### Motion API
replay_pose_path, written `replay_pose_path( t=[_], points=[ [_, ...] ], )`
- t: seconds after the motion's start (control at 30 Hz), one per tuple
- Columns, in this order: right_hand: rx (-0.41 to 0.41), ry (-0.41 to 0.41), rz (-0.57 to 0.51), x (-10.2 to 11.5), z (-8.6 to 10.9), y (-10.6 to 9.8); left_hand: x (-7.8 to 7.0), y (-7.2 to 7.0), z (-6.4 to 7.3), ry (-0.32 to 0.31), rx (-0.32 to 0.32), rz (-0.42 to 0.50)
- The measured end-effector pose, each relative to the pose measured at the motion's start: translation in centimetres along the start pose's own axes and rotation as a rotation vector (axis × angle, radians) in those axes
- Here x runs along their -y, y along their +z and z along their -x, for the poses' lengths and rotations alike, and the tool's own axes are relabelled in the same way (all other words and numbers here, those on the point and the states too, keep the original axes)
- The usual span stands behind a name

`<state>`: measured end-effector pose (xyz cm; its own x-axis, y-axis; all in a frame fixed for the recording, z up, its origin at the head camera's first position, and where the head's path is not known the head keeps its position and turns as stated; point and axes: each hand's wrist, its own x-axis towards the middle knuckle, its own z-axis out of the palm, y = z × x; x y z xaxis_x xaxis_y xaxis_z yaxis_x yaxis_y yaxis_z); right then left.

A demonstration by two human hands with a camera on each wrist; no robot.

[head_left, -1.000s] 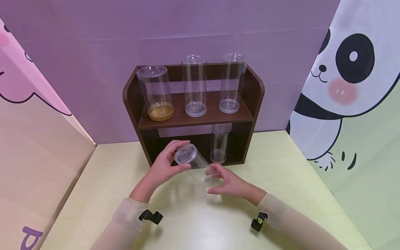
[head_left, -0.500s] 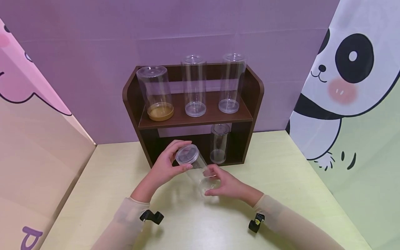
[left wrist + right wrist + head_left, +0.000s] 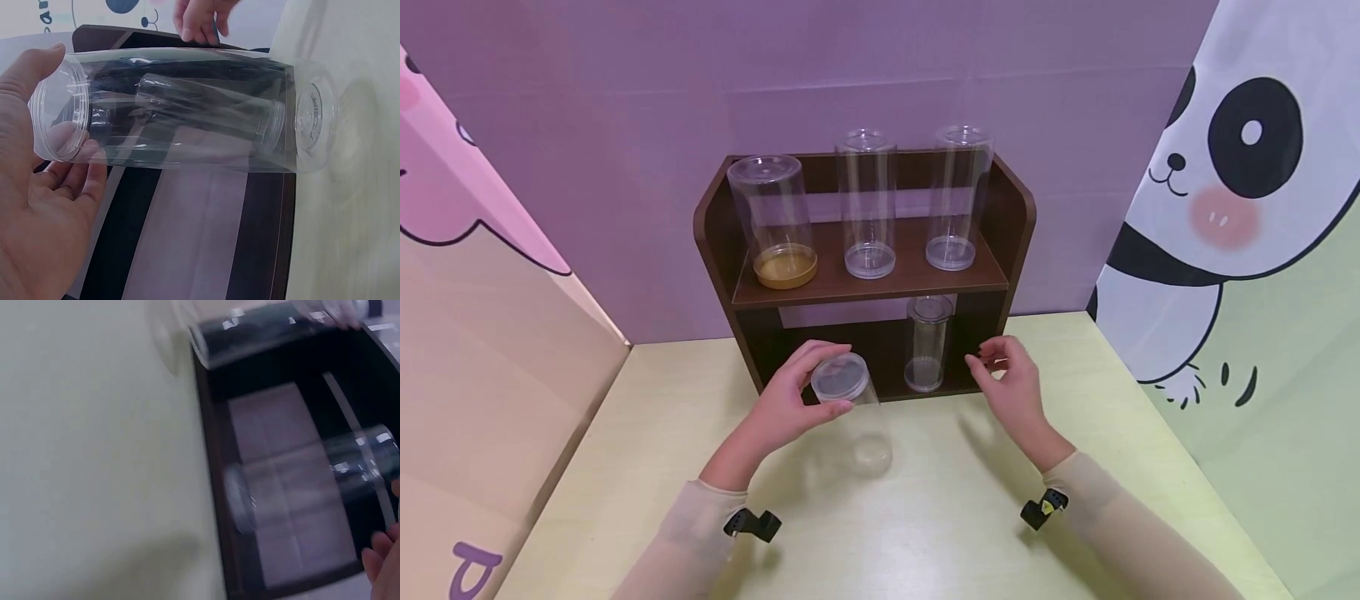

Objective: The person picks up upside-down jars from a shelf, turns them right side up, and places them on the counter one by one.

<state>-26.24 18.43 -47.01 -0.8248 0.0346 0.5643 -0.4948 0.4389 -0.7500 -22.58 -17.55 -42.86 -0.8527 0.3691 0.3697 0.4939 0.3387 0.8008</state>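
A clear plastic jar (image 3: 867, 425) with a clear lid stands almost upright, leaning slightly, in front of the shelf. My left hand (image 3: 786, 408) grips it round the lid, thumb on the near side and fingers behind. In the left wrist view the jar's base (image 3: 315, 119) is close over the tabletop. My right hand (image 3: 1017, 396) is by the shelf's lower right side, fingers loosely bent and holding nothing. Nearest to it is a second clear jar (image 3: 928, 346), upright on the lower shelf. The right wrist view is blurred, with only some fingers (image 3: 378, 553) showing.
The dark brown two-tier shelf (image 3: 868, 290) stands at the table's back. Its upper board carries a wide jar (image 3: 775, 217) with a gold-coloured base and two tall clear jars (image 3: 868, 208). Printed cloth walls (image 3: 625, 208) enclose the pale table (image 3: 647, 500).
My right hand has let go of the jar's lower end and moved right and back towards the shelf. The jar has swung more upright in my left hand, its base shifting left.
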Motion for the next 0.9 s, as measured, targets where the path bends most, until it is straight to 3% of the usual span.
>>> replay_pose_path(
  t=[0.07, 0.17, 0.4, 0.63, 0.9],
  points=[
    [-0.077, 0.019, 0.026, -0.1, -0.7, -0.8, 0.1, -0.2, 0.1, 0.004, 0.002, -0.008],
    [-0.125, 0.046, 0.047, -0.5, -1.7, -1.6, 0.1, -0.5, 0.2, 0.007, 0.003, -0.025],
    [-0.123, 0.041, 0.048, -1.3, -3.0, -1.9, 0.1, -1.0, 0.4, 0.01, 0.004, -0.047],
    [-0.139, 0.09, 0.08, -1.1, -2.7, -1.7, 0.1, -1.6, 0.7, 0.028, -0.004, -0.072],
    [-0.167, 0.078, 0.078, -1.2, -2.7, -1.5, 0.2, -2.8, 1.3, 0.007, -0.013, -0.099]
  ],
)
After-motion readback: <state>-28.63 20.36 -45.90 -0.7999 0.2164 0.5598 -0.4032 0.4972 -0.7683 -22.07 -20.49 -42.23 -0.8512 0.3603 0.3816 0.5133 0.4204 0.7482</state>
